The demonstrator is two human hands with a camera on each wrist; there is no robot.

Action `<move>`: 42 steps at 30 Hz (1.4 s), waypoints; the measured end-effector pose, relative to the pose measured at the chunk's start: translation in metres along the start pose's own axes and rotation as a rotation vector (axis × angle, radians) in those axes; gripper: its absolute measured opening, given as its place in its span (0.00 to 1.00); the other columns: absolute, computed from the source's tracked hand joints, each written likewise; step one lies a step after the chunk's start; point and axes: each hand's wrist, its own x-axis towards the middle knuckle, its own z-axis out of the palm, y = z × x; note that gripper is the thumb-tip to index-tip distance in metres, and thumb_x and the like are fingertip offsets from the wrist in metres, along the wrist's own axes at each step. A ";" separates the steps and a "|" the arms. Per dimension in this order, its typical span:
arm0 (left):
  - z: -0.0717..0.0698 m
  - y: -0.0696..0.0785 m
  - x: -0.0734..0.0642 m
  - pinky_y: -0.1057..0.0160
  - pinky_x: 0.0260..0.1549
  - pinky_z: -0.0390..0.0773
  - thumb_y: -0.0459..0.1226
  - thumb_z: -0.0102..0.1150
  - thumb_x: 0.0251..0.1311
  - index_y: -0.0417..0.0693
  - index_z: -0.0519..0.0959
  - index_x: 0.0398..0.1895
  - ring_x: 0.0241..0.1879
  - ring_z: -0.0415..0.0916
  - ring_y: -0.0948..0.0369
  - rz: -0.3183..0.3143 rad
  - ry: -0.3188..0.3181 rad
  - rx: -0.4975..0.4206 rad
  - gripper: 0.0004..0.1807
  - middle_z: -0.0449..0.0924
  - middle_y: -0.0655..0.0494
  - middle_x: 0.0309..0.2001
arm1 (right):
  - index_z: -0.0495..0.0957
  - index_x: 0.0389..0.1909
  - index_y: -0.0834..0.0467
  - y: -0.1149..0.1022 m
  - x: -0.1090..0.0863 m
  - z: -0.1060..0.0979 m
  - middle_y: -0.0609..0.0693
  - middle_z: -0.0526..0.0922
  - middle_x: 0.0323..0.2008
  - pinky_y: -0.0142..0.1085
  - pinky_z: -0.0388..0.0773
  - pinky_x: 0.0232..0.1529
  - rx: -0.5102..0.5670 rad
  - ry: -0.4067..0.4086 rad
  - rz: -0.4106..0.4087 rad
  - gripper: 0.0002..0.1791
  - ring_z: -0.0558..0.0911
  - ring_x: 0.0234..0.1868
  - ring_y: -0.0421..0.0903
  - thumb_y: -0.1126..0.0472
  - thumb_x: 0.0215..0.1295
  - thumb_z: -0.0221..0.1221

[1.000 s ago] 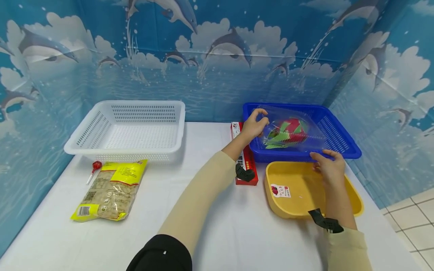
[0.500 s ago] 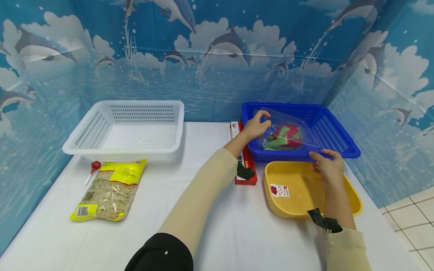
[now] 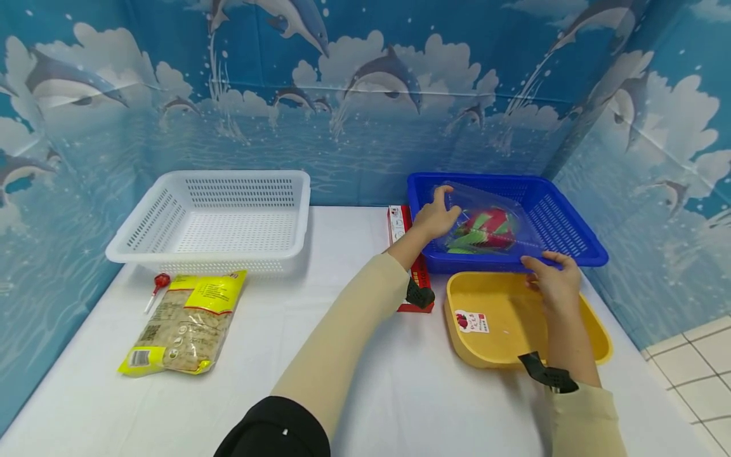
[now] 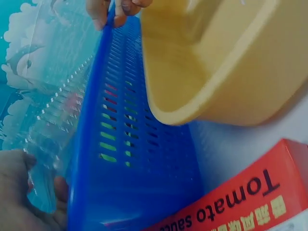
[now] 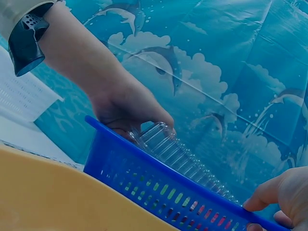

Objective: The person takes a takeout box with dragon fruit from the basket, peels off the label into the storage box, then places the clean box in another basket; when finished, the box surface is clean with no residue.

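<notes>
A blue basket point(image 3: 571, 219) stands at the back right in the head view. In it lies a clear plastic box point(image 3: 528, 228), ribbed along its side, with a red and green dragon fruit point(image 3: 492, 227) showing through it; whether the fruit is inside or under it I cannot tell. My left hand point(image 3: 435, 217) grips the left end of the box, thumb and fingers either side of its edge point(image 5: 159, 129). At the basket's front rim point(image 4: 103, 53), my right hand point(image 3: 555, 279) pinches the rim between thumb and fingers, above the yellow tub point(image 3: 485, 346).
A red tomato sauce box point(image 3: 419, 273) lies against the basket's left side, partly under my left arm. To the left are a white basket point(image 3: 240, 231), a yellow-and-clear food bag point(image 3: 185, 324) and a red lollipop point(image 3: 162, 280). A dolphin-print curtain point(image 3: 365, 146) closes off the back.
My left hand has moved slightly right and down, its index finger now straighter. The clear box has shifted a little lower in the blue basket. My right hand stays on the rim.
</notes>
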 end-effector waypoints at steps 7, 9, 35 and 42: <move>0.001 0.006 -0.010 0.61 0.31 0.67 0.50 0.41 0.75 0.62 0.53 0.74 0.36 0.71 0.56 -0.037 0.064 0.048 0.27 0.78 0.49 0.46 | 0.63 0.45 0.49 -0.001 -0.001 0.000 0.49 0.68 0.41 0.29 0.80 0.24 0.004 -0.011 -0.004 0.23 0.76 0.23 0.41 0.61 0.59 0.68; 0.002 0.006 -0.009 0.62 0.28 0.67 0.50 0.40 0.75 0.62 0.52 0.75 0.27 0.69 0.59 -0.043 0.035 0.070 0.28 0.78 0.52 0.35 | 0.63 0.45 0.49 -0.001 -0.001 0.000 0.49 0.68 0.41 0.29 0.80 0.24 0.007 -0.013 -0.005 0.23 0.76 0.22 0.41 0.61 0.58 0.69; 0.009 0.008 -0.010 0.53 0.64 0.64 0.52 0.48 0.72 0.55 0.37 0.78 0.68 0.61 0.51 -0.158 -0.122 -0.184 0.42 0.59 0.48 0.72 | 0.63 0.45 0.48 -0.001 -0.003 0.001 0.49 0.69 0.41 0.29 0.80 0.25 -0.009 0.003 0.002 0.23 0.76 0.22 0.42 0.60 0.58 0.69; 0.013 0.011 -0.014 0.54 0.57 0.71 0.51 0.50 0.70 0.55 0.40 0.78 0.61 0.70 0.51 -0.165 -0.005 -0.176 0.42 0.66 0.47 0.67 | 0.63 0.45 0.48 0.001 -0.001 0.000 0.49 0.69 0.42 0.29 0.80 0.25 -0.013 0.003 0.001 0.24 0.76 0.23 0.41 0.59 0.58 0.69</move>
